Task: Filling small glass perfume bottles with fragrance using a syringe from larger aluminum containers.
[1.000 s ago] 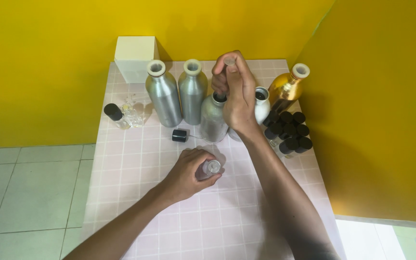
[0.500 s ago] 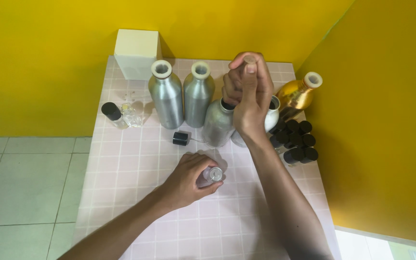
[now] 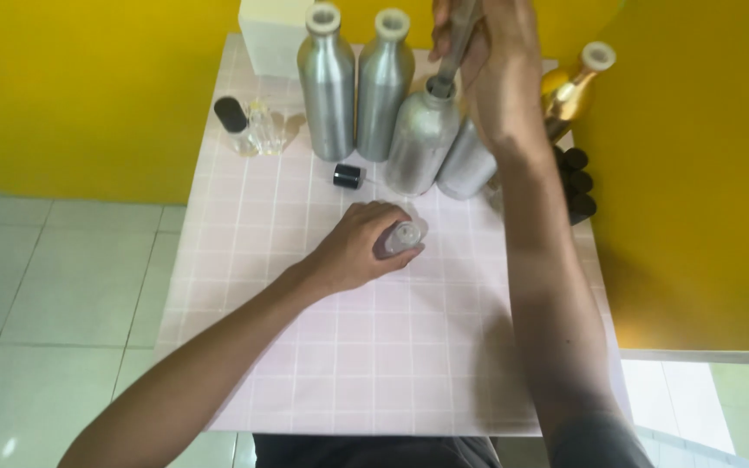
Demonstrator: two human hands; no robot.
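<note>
My left hand (image 3: 353,251) rests on the pink tiled table (image 3: 374,364) and grips a small clear glass bottle (image 3: 402,236) with its open neck up. My right hand (image 3: 496,69) is raised at the back and closed round a thin grey tube (image 3: 454,61). The tube's lower end sits in the neck of a silver metal bottle (image 3: 418,143). My right forearm hides part of another silver bottle (image 3: 465,165) behind it.
Two tall silver bottles (image 3: 327,87) (image 3: 383,87) and a white box (image 3: 270,35) stand at the back. A gold bottle (image 3: 569,91) and several black caps (image 3: 576,182) are at the right edge. A loose black cap (image 3: 348,176) and two small clear bottles (image 3: 249,128) sit left. Yellow walls enclose the table.
My right hand has risen above the silver bottle with the grey tube showing below it. My left hand stays on the small glass bottle. The view has come closer.
</note>
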